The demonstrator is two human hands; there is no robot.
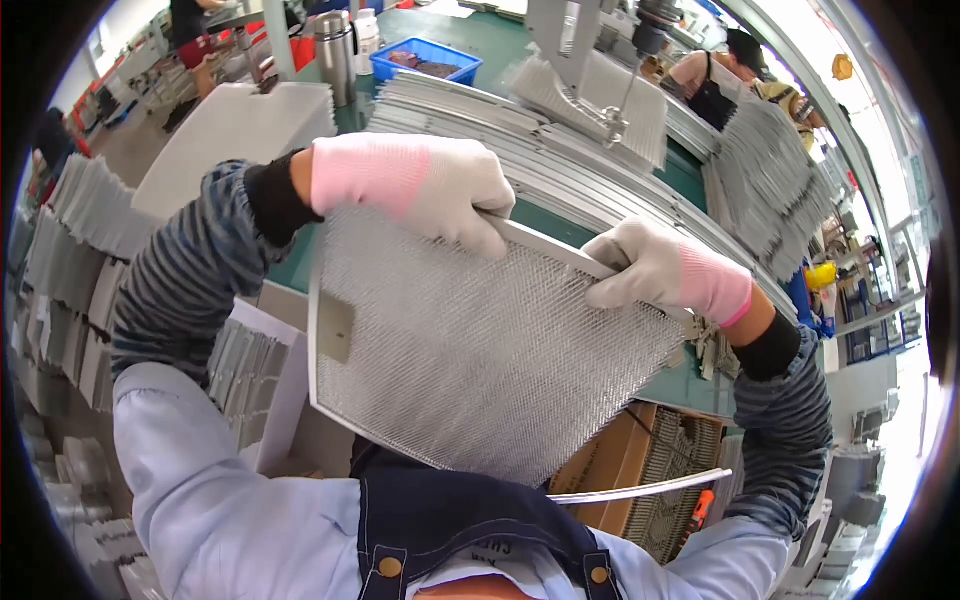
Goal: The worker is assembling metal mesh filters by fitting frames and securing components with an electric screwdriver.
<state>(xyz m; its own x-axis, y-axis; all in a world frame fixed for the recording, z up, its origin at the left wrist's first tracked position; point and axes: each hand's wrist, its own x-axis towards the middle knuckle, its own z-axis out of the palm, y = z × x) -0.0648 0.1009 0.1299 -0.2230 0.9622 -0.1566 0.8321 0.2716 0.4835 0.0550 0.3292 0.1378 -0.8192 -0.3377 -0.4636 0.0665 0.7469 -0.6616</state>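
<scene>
I hold a silvery metal mesh filter panel tilted in front of my chest. Light metal framing runs along its upper and left edges, and a small plain plate shows at its left side. My left hand, in a white and pink glove, is closed over the upper edge near the middle. Further right, my right hand, gloved alike, pinches the same edge between thumb and fingers. A thin pale strip juts out to the right below the panel; whether it is joined to the panel is hidden.
Behind the panel, long metal strips lie stacked on the green table. A machine stands over mesh sheets. Nearby are a blue bin and a steel flask. Below right sits a cardboard box. A person works at far right.
</scene>
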